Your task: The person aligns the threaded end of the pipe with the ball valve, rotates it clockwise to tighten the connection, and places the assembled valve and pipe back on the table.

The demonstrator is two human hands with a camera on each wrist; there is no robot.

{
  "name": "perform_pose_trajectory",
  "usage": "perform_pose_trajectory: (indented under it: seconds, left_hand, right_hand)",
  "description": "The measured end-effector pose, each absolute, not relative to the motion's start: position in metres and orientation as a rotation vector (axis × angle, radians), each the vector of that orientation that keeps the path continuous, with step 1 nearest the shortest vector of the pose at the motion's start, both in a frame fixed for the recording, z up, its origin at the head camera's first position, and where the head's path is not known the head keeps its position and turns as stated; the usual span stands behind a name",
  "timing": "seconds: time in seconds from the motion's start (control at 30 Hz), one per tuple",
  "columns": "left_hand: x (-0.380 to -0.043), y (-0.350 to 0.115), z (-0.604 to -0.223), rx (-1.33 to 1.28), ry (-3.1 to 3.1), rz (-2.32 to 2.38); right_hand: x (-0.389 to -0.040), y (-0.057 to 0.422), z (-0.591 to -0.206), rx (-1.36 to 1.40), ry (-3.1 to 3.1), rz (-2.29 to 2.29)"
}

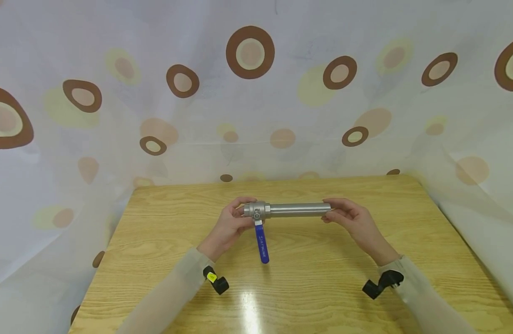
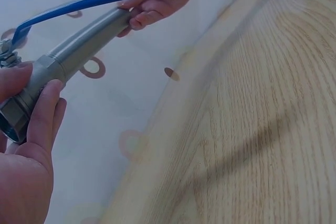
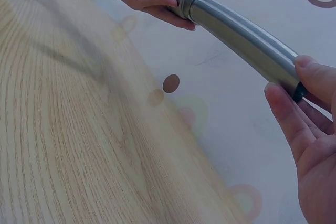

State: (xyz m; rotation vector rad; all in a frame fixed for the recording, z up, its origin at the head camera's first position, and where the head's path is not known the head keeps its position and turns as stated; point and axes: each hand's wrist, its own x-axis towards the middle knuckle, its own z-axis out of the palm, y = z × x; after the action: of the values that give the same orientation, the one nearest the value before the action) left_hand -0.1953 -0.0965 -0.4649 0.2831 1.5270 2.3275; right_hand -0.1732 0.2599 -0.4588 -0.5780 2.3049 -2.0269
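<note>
A steel ball valve (image 1: 257, 210) with a blue lever handle (image 1: 262, 243) is joined at its right end to a straight steel pipe (image 1: 298, 210). My left hand (image 1: 227, 229) grips the valve body, thumb on the near side and fingers behind and under it. At the far end of the pipe, my right hand (image 1: 356, 227) pinches the tip between thumb and fingers. Valve and pipe are held level above the table, and the handle points toward me. In the left wrist view the valve's open hexagonal end (image 2: 16, 121) faces the camera.
Below the hands lies a wooden table (image 1: 314, 283) with light grain. White sheeting with brown and yellow circles (image 1: 250, 111) encloses its back and sides. Each wrist carries a small black camera, one on the left sleeve (image 1: 168, 287) and one on the right sleeve (image 1: 423, 292).
</note>
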Motion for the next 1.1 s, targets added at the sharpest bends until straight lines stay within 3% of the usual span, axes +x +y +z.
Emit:
perform_pose_trajectory:
  seconds: [1.1]
  left_hand:
    - [-0.1953, -0.1039, -0.4695, 0.338, 1.682, 2.242]
  right_hand:
    - [-0.1719, 0.2539, -0.4616, -0.572, 2.431, -1.965]
